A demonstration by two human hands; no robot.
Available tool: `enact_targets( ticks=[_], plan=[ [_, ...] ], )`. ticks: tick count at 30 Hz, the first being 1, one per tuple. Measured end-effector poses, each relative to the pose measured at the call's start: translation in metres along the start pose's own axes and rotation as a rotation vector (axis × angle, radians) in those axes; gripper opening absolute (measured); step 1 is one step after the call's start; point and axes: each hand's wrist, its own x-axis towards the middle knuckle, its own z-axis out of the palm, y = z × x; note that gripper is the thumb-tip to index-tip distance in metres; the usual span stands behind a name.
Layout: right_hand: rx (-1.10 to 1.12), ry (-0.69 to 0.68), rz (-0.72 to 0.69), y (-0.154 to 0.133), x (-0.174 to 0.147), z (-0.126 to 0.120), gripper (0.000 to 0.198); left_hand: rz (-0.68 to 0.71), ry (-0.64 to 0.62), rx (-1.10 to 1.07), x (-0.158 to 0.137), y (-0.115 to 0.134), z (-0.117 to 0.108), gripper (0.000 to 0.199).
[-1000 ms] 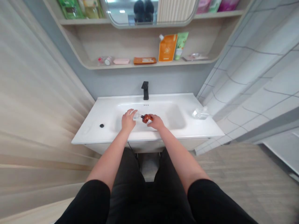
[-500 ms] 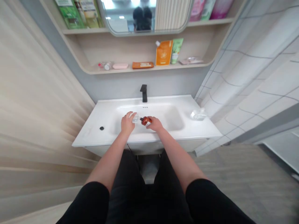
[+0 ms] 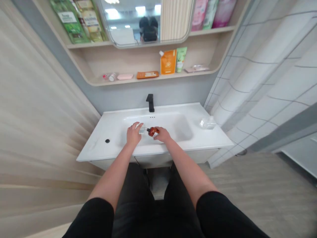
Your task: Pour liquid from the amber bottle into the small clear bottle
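Over the white sink basin [image 3: 173,127], my left hand [image 3: 133,134] is closed around a small clear bottle [image 3: 142,130]. My right hand [image 3: 162,135] grips a reddish-brown bottle [image 3: 152,132], tipped on its side with its dark neck pointing left. That neck meets the mouth of the clear bottle, or lies very close to it; I cannot tell which. Whether any liquid passes between them is too small to see. Behind both hands rises a black faucet [image 3: 151,103].
A transparent container [image 3: 208,122] lies on the counter's right side, and a small black round piece [image 3: 107,140] on its left. Above, the wall shelf [image 3: 128,80] holds an orange pouch [image 3: 168,62], a green tube [image 3: 181,59] and small items. A mirror [image 3: 133,26] hangs over it.
The head view has tilted up slightly, so more of the upper shelf shows. Both hands keep their grip on the two bottles, with the brown one turned a little differently.
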Motion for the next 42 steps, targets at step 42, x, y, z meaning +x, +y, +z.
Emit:
enact_targets(
  ticks=[42],
  plan=[
    [0.278, 0.200, -0.124, -0.012, -0.007, -0.005, 0.084, 0.274, -0.050, 0.214, 0.047, 0.022, -0.069, 0.072]
  ],
)
